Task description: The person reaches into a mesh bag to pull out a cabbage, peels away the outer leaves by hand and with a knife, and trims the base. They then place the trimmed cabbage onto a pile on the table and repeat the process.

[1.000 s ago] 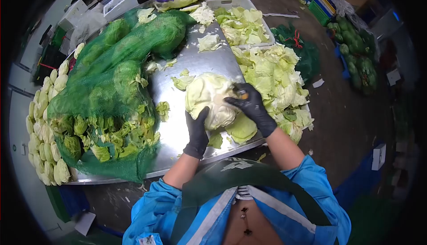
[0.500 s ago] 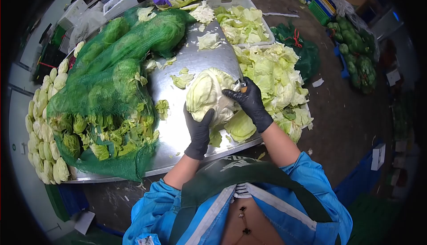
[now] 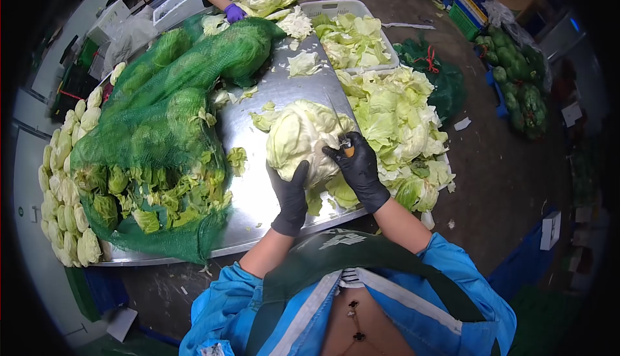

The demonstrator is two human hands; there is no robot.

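Observation:
A pale green cabbage [image 3: 298,139] is held just above the steel table. My left hand [image 3: 290,194], in a black glove, cups its lower left side with the thumb against the front. On the cabbage's right side, my right hand [image 3: 360,172], also black-gloved, is closed round the brown handle of a knife [image 3: 349,150]. The thin blade points up along the cabbage's right edge, and my right thumb touches the cabbage. Loose cabbage leaves [image 3: 341,191] lie on the table below and between my hands.
Green net sacks of cabbages [image 3: 155,123] cover the table's left part, with stacked trimmed cabbages [image 3: 64,201] beyond. To the right, leaves heap over a crate beside a white crate [image 3: 336,6]. A co-worker's purple-gloved hand [image 3: 235,13] is at the far end. The steel table [image 3: 248,194] shows between.
My right hand has shifted slightly down and left, and the cabbage has turned a little. The co-worker's purple-gloved hands have moved slightly at the far end.

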